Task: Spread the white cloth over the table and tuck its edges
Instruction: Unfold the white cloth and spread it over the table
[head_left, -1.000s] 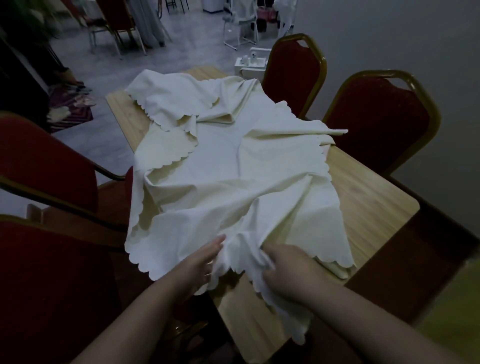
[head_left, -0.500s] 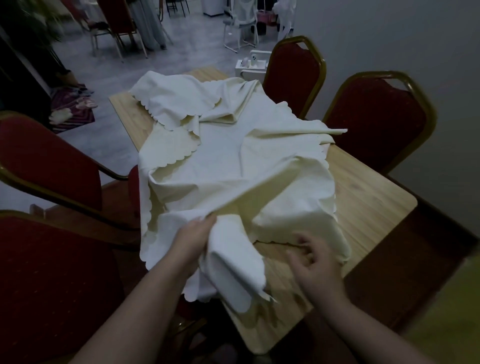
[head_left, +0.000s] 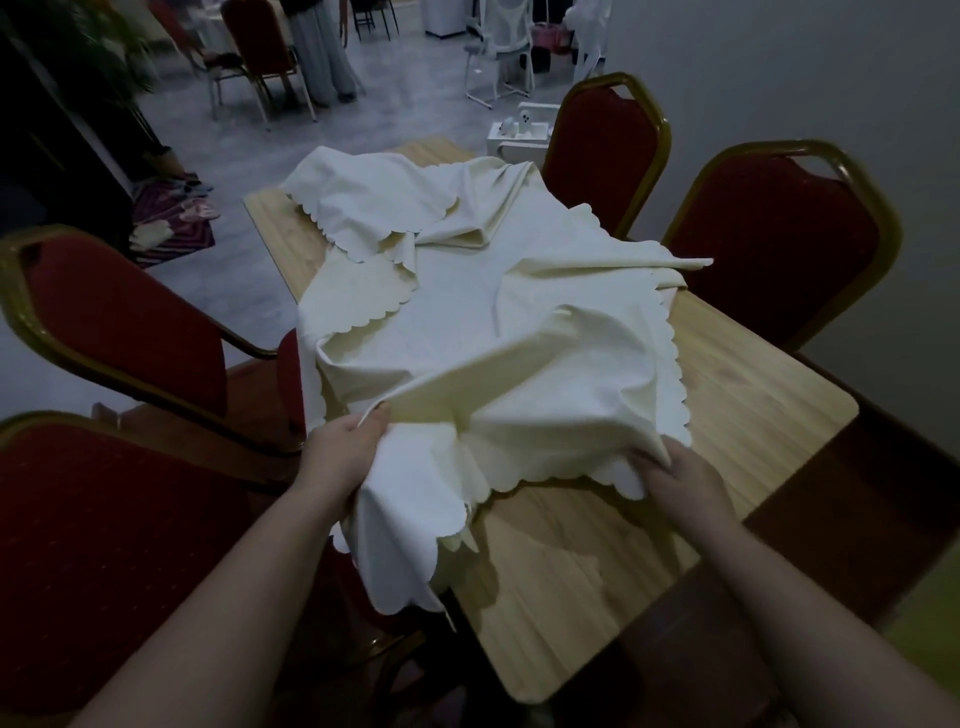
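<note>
White cloth (head_left: 467, 322) bunched in folds over the middle of the wooden table (head_left: 737, 395), scalloped edges doubled back on themselves, one flap thrown over at the far left corner, another ridge pointing right toward the red chairs (head_left: 779, 239). Bare wood showing along the near and right sides, plus a strip at far left. Spreading step, clearly, and early in it: nothing flat, nothing tucked.

Left hand (head_left: 340, 454) pinching a raised fold at the near left, thumb and fingers closed on the fabric, a long corner hanging down past the near table edge below it. Right hand (head_left: 675, 480) at the near right, fingers curled onto the scalloped hem, gripping it by the look of things, though the fingertips partly hidden under the cloth. Both hands well apart along the near side.

Next move, at a guess: pulling the two grips outward and toward the near end to open the bundle, then lifting and shaking out the doubled-back far flaps. Calls for an even pull on both sides, or the whole cloth slides off left, where plenty already droops by the chair seat (head_left: 288, 374).
</note>
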